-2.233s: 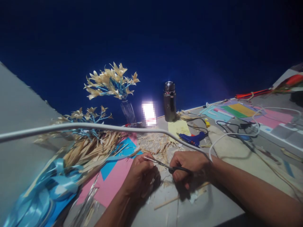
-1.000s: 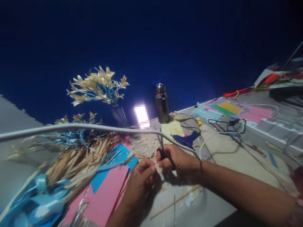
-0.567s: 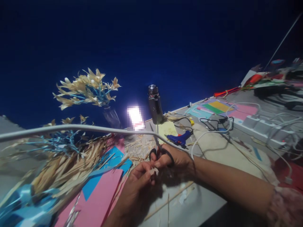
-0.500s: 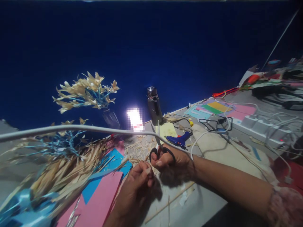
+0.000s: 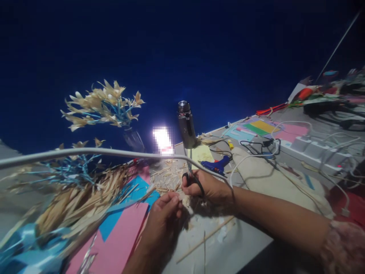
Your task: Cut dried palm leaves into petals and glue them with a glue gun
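The right hand [image 5: 211, 187] is gripping black-handled scissors [image 5: 189, 167], its fingers [image 5: 192, 189] curling around the handles, with the blades pointing away toward a dark flask [image 5: 186, 131]. Just beside it, the left hand [image 5: 162, 213] is pinching a small pale piece [image 5: 180, 198] between thumb and forefinger, while pale shavings [image 5: 165, 177] are lying beyond on the grey tabletop [image 5: 225, 251].

"Item one?"

"Scissors [image 5: 189, 166], one pair. Black-handled, with grey metal at the cutting end. Gripped in the right hand [image 5: 208, 186], tips pointing upward and away; too blurred to say whether they stand parted."

"Item two?"

"Scrap [image 5: 180, 197], one, small and pale. Pinched in the left hand [image 5: 165, 209], below and to the left of the scissors, apart from them. Mostly hidden in the pinch; exact shape unclear."
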### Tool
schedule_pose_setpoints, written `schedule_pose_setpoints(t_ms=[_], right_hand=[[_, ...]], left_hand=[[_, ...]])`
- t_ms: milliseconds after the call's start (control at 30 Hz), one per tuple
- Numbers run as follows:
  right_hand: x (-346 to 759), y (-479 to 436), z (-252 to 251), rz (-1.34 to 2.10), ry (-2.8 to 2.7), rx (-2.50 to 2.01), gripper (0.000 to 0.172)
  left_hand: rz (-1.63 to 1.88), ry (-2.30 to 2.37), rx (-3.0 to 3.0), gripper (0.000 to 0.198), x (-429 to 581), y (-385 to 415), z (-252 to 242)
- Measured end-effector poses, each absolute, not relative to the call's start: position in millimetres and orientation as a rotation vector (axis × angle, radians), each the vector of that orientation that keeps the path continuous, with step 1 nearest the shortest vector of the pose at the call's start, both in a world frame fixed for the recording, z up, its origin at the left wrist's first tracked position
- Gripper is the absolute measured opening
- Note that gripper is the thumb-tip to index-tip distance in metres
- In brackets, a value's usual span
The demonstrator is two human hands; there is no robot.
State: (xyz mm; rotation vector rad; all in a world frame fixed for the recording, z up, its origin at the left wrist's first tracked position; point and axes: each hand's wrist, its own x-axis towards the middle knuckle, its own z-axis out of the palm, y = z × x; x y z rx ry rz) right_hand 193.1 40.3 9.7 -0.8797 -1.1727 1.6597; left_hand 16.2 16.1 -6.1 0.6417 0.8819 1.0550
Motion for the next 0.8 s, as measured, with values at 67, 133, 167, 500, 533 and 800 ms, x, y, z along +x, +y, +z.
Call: schedule_pose_setpoints(t_ms=[67, 133, 167, 500, 533, 800], right_hand=[[192.7, 39.1, 10.5, 1.665, -1.132, -0.872, 0.025], [192.7, 39.6, 10.0, 1.658, -1.090, -0.860, 0.023], [192.8, 40.3, 9.4, 1.657, -1.065, -0.853, 0.023], [188.3, 43.7, 0.9, 1.722, -1.148, -0.914, 0.022], [187.5, 43.3, -0.3, 1.722, -1.149, -0.919, 0.022], [189.8, 36.4, -0.5, 1.727, -1.241, -0.902, 0.029]], left_hand=[[1.096, 0.906, 0.623, 0.037, 16.7, 16.7, -5.2], [1.123, 0.912, 0.592, 0.040, 16.7, 17.2, -3.8], [1.123, 0.910, 0.578, 0.041, 16.7, 17.1, -3.0], [1.029, 0.821, 0.621, 0.038, 21.0, 9.0, -6.0], [1.020, 0.811, 0.630, 0.037, 21.5, 8.6, -7.8], [0.989, 0.767, 0.685, 0.042, 23.3, 8.6, -13.3]])
